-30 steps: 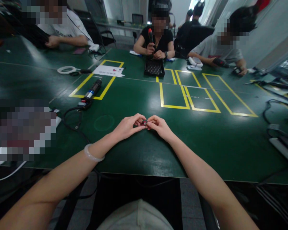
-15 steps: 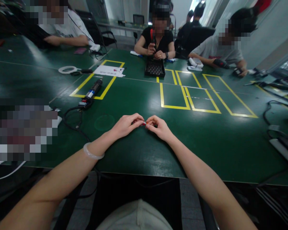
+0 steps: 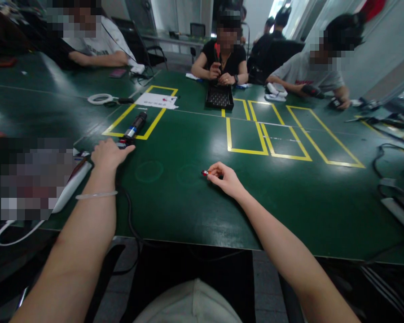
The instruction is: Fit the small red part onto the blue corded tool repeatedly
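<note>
Between the fingertips of my right hand (image 3: 225, 178) is a small red, white and black piece (image 3: 205, 173), held just above the green table. Its exact kind is too small to make out. My left hand (image 3: 109, 153), at the end of an arm with a pale bangle (image 3: 97, 195), reaches out to the left with the thumb spread away from the fingers. It is at the near end of a black cylindrical corded tool (image 3: 136, 124) with a blue and white band. Whether the fingers touch the tool cannot be seen.
A yellow-taped outline surrounds the tool and a paper sheet (image 3: 158, 100); a white-rimmed ring with a handle (image 3: 100, 99) lies beside it. A black tray (image 3: 218, 105) stands before a person opposite. Other people sit around. Cables (image 3: 379, 157) lie at right, a white-edged blurred object (image 3: 72, 190) at left.
My left hand has let go of the small piece and moved left to the corded tool. My right hand stays in place, still pinching the piece.
</note>
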Demonstrator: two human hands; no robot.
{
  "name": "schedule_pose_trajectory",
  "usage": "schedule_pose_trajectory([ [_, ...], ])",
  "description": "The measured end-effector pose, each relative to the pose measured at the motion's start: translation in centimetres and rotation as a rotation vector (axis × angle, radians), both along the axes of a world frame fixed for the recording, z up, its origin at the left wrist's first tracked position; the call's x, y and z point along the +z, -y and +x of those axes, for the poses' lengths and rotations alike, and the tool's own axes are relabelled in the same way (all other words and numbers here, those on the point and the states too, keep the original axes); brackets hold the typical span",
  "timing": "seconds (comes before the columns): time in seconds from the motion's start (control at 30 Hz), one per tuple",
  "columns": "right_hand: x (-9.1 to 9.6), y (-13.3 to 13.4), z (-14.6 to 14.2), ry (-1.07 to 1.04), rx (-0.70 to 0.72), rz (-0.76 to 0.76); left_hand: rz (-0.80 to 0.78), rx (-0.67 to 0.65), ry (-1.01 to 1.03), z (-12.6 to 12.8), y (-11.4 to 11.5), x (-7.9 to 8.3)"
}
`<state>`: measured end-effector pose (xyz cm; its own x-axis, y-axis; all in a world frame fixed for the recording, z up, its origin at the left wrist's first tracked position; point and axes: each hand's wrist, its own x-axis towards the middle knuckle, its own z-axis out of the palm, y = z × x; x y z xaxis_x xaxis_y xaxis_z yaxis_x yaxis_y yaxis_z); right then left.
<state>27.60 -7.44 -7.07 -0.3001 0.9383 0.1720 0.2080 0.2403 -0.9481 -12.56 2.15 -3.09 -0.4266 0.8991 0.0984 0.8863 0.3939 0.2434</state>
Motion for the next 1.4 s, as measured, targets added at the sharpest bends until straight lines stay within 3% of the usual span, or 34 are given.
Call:
schedule_pose_trajectory([
  [0.2, -0.1, -0.1, 0.2, 0.003, 0.004, 0.0, -0.057, -0.049, 0.057, -0.9, -0.9, -0.6],
  [0.43, 0.0, 0.1, -0.1, 0.046, 0.015, 0.002, -0.073, -0.112, 0.086, 0.7, -0.5, -0.7],
  [0.63, 0.2, 0.2, -0.1, 0.066, 0.001, 0.019, -0.004, -0.259, 0.151, 4.5, 0.4, -1.2],
  [0.83, 0.2, 0.1, 0.1, 0.115, -0.016, 0.062, -0.064, -0.427, -0.009, 10.0, 2.3, -0.8],
  [1.0, 0.3, 0.0, 0.2, 0.175, -0.047, 0.132, -0.084, -0.57, -0.022, 13.7, 4.1, -0.6],
  [1.23, 0.3, -0.1, 0.3, 0.23, -0.098, 0.233, -0.061, -0.771, 0.015, 16.9, 6.3, -0.9],
  [1.4, 0.3, 0.0, 0.3, 0.316, -0.128, 0.262, -0.063, -0.845, 0.03, 18.4, 7.8, -0.5],
])
